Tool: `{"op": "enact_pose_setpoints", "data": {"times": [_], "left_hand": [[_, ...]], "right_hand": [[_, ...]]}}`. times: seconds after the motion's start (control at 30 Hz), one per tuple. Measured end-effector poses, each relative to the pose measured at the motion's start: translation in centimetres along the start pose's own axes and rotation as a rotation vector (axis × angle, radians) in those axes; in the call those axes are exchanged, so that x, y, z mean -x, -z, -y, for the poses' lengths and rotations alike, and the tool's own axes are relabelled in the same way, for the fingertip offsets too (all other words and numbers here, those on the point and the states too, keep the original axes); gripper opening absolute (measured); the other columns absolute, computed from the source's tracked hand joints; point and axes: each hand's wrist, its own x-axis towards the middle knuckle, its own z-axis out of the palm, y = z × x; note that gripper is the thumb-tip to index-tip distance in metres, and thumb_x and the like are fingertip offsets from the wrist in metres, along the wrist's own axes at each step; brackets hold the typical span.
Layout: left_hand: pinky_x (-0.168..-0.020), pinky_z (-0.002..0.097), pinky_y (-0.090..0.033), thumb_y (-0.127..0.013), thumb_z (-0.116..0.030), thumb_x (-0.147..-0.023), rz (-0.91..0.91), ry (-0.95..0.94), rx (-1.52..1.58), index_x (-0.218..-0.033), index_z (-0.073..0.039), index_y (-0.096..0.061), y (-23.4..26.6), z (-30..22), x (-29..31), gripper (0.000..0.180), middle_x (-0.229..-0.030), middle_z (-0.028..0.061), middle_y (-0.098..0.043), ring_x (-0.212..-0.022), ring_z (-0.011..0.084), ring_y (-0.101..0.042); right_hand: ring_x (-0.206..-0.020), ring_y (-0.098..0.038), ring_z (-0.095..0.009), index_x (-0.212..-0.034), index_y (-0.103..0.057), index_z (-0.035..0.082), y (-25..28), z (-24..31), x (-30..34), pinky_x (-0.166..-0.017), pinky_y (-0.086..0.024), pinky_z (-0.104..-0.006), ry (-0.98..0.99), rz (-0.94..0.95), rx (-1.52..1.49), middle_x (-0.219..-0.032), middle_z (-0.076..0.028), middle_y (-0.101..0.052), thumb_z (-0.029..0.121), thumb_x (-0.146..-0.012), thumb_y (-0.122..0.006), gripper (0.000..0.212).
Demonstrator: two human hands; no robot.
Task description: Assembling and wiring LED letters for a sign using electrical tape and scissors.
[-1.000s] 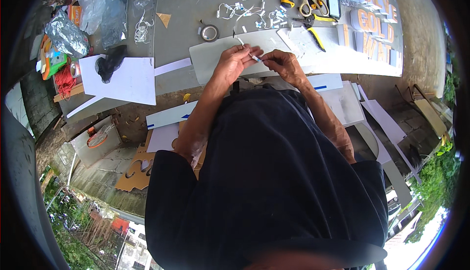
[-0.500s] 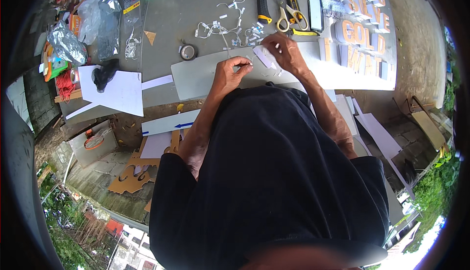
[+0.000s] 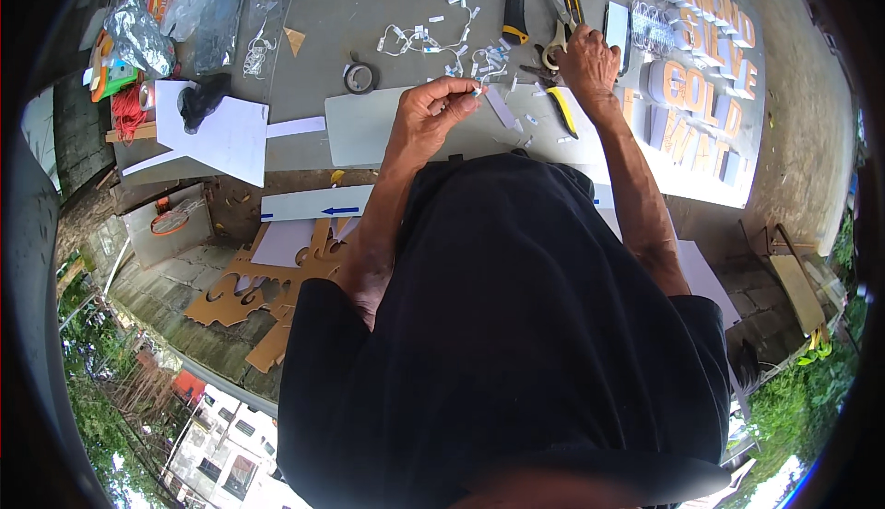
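Note:
My left hand (image 3: pixel 431 112) pinches a small white light module (image 3: pixel 477 91) between thumb and fingertips, above the front of the grey table. My right hand (image 3: pixel 590 62) is closed on the handles of a pair of scissors (image 3: pixel 553 50), whose blades point away from me; its fingers cover part of them. Beyond the left hand lies a tangled wire string of small white modules (image 3: pixel 424 41), with loose ones (image 3: pixel 491 57) near it. A white strip (image 3: pixel 499 106) and little scraps rest between the hands. Close to my right wrist are yellow-handled pliers (image 3: pixel 561 112).
Two yellow-black cutters (image 3: pixel 514 11) (image 3: pixel 573 0) and a dark-edged flat block (image 3: pixel 616 34) lie farther back. White block letters with gold faces (image 3: pixel 691 85) stand at the right. A tape roll (image 3: pixel 360 76), white cut sheet (image 3: pixel 217 131) and plastic bags (image 3: pixel 138 34) are on the left.
My right hand has moved right and away from the left hand to the scissors, and has closed on their handles. The left hand keeps its pinch. The view has shifted slightly.

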Motion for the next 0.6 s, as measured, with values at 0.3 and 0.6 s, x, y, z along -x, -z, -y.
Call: {"op": "enact_pose_setpoints", "data": {"times": [0.3,0.6], "left_hand": [[-0.089,0.03,-0.057,-0.074,-0.003,-0.09,-0.047,-0.042,0.068,-0.11,0.002,-0.071,0.5,-0.7,0.2,0.02,-0.104,0.0099,-0.073,-0.096,0.0166,-0.07],[-0.08,0.0313,-0.054,-0.072,-0.006,-0.092,-0.062,-0.076,0.158,-0.108,0.001,-0.072,0.2,-0.4,-0.2,0.017,-0.096,0.012,-0.074,-0.088,0.0177,-0.07]], "right_hand": [[-0.086,-0.074,-0.031,-0.119,-0.061,-0.009,2.9,-3.2,1.4,-0.076,-0.056,-0.0377,-0.159,0.305,-0.738,-0.097,-0.022,-0.073,0.015,-0.082,-0.069,0.045],[-0.103,-0.063,-0.014,-0.143,-0.049,0.0,9.0,-1.2,11.0,-0.094,-0.051,-0.0286,-0.035,0.798,-1.695,-0.11,-0.007,-0.065,0.006,-0.087,-0.079,0.064]]}}
